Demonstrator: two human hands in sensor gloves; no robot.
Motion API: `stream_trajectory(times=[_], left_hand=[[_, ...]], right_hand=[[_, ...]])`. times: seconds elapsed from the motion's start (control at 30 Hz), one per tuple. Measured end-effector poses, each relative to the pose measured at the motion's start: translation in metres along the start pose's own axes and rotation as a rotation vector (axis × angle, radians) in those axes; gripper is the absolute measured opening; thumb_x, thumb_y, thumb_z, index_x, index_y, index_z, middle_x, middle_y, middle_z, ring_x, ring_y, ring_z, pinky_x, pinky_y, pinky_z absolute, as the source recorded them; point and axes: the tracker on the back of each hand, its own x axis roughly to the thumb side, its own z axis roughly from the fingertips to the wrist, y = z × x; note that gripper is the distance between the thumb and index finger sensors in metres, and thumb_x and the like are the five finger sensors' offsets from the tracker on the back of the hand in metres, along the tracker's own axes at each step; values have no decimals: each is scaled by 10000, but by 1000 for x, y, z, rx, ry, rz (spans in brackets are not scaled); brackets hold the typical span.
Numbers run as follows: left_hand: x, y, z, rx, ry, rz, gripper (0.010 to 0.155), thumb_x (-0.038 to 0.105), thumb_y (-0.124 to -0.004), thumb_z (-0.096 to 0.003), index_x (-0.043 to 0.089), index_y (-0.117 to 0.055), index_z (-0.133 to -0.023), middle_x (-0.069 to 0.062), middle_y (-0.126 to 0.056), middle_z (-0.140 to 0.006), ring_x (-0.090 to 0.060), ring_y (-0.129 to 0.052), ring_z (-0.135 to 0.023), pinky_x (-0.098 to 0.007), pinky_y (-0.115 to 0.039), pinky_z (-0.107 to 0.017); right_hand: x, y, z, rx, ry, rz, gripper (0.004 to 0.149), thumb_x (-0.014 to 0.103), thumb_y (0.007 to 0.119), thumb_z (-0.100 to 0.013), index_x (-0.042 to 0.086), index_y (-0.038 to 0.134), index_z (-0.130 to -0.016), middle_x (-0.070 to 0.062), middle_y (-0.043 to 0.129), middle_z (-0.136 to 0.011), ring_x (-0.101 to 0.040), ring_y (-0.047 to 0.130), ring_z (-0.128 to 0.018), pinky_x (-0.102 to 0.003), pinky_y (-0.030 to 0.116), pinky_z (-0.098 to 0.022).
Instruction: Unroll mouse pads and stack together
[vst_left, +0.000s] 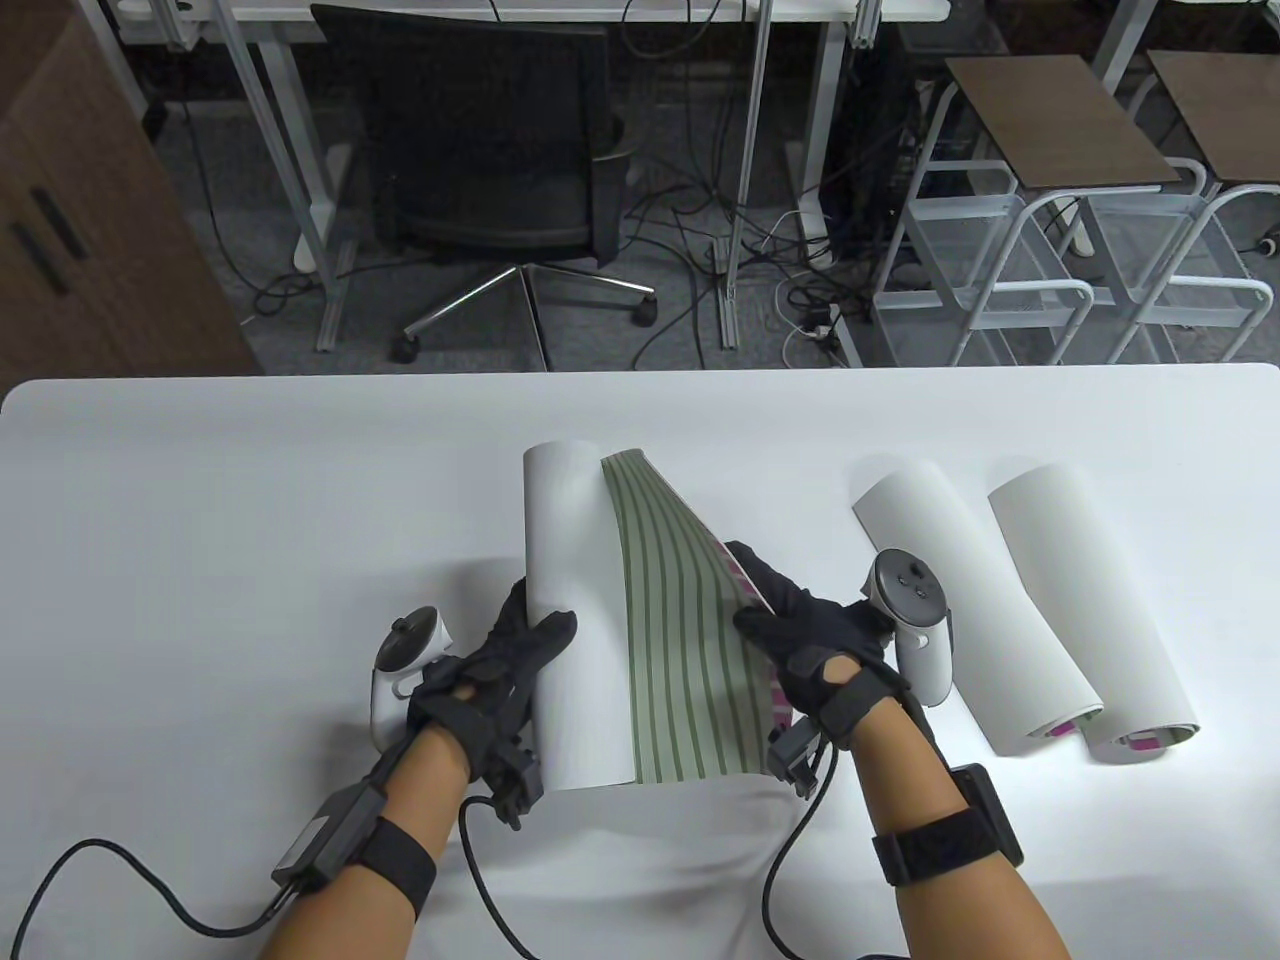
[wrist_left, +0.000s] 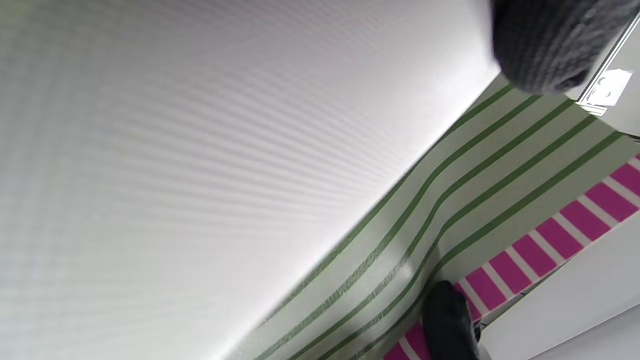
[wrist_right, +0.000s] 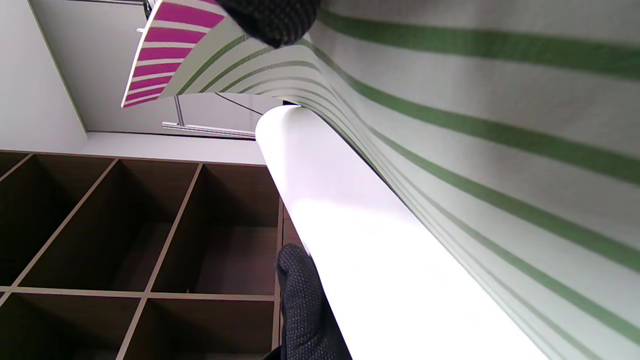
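A mouse pad (vst_left: 665, 640) with green stripes inside, a magenta-striped end band and a white back lies partly unrolled at the table's middle. My left hand (vst_left: 500, 655) grips its still-rolled white part (vst_left: 565, 600). My right hand (vst_left: 800, 640) pinches the pad's free striped edge and holds it up. The left wrist view shows the white roll (wrist_left: 200, 150) and the stripes (wrist_left: 450, 200). The right wrist view shows the roll (wrist_right: 360, 240) under the striped sheet (wrist_right: 500, 110). Two more rolled pads (vst_left: 975, 610) (vst_left: 1085, 610) lie at the right.
The white table (vst_left: 250, 500) spreads to the left and front. Glove cables (vst_left: 480, 880) trail off the front edge. Beyond the far edge stand an office chair (vst_left: 490, 170) and metal stools (vst_left: 1060, 200).
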Motion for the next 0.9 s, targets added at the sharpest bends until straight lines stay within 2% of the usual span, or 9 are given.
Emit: stream_trajectory(times=[0.27, 0.33, 0.4, 0.53, 0.6, 0.7, 0.9], left_hand=[[7, 12, 6, 67, -29, -16, 899, 522, -812, -544, 316, -142, -1107, -84, -442, -1119, -342, -741, -1006, -547, -678, -674], [7, 14, 7, 49, -23, -6, 883, 499, -802, -552, 318, -141, -1109, -95, -426, -1128, -365, -723, -1017, -562, -668, -677], [6, 14, 8, 36, -27, -2, 891, 539, -787, -557, 321, -124, -1110, -103, -393, -1139, -378, -684, -1040, -579, -651, -682], [4, 9, 9, -3, 12, -17, 1024, 703, -777, -525, 303, -22, -1090, -110, -276, -1153, -412, -575, -1082, -618, -588, -705], [3, 8, 8, 28, 26, -45, 1069, 731, -791, -499, 302, -2, -1078, -99, -233, -1151, -402, -570, -1082, -618, -581, -708], [1, 8, 8, 85, 39, -70, 1073, 706, -821, -488, 299, -23, -1078, -85, -273, -1137, -374, -624, -1054, -590, -615, -698], [2, 18, 12, 199, 54, -104, 939, 559, -828, -529, 327, -116, -1096, -91, -358, -1118, -355, -685, -1017, -560, -648, -684]], right_hand=[[3, -9, 4, -16, -23, -45, 576, 161, 747, -460, 294, 559, -988, -182, 667, -921, -443, 968, -600, -481, 864, -387], [3, -9, 3, -12, -22, -39, 577, 161, 746, -461, 292, 556, -989, -182, 666, -922, -443, 968, -601, -481, 864, -387], [3, -6, 3, -13, -25, -30, 577, 161, 746, -460, 293, 556, -989, -184, 664, -922, -445, 965, -603, -482, 862, -389], [5, 1, 3, 4, -31, -10, 578, 164, 745, -462, 289, 548, -992, -182, 661, -924, -446, 962, -607, -483, 860, -393], [7, 5, 3, 10, -37, -5, 579, 164, 745, -461, 288, 547, -992, -182, 656, -925, -448, 961, -607, -485, 860, -393], [11, 8, 4, 14, -53, 17, 579, 165, 745, -461, 286, 548, -992, -183, 658, -924, -449, 961, -606, -484, 860, -393], [15, 0, 8, -2, -70, -15, 576, 161, 745, -461, 281, 556, -991, -186, 667, -918, -444, 969, -592, -479, 865, -384]])
